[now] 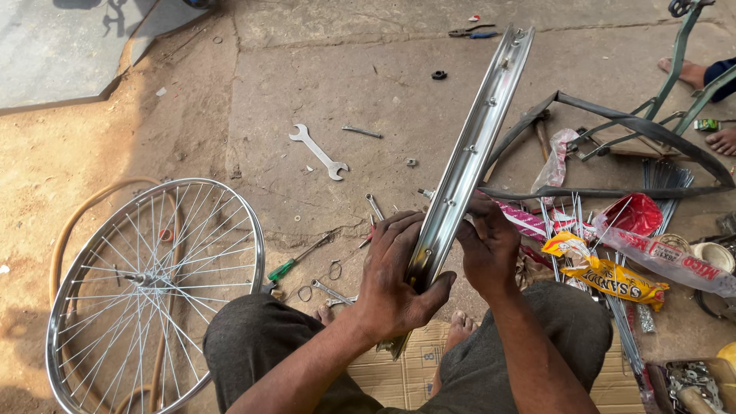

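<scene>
**Bare rim held edge-on over a littered floor**

Cracked concrete floor (368,84), strewn with tools. A person sits on flattened cardboard (399,376) holding a bare silver wheel rim (468,153) edge-on; its visible run climbs from the lap, near, toward far right. The left hand (395,280) is closed round its lower part; the right hand (491,249) pinches the opposite edge, slightly farther up. 1 spoked wheel (149,287) lies flat at near left, a double-ended spanner (318,152) farther off.
</scene>
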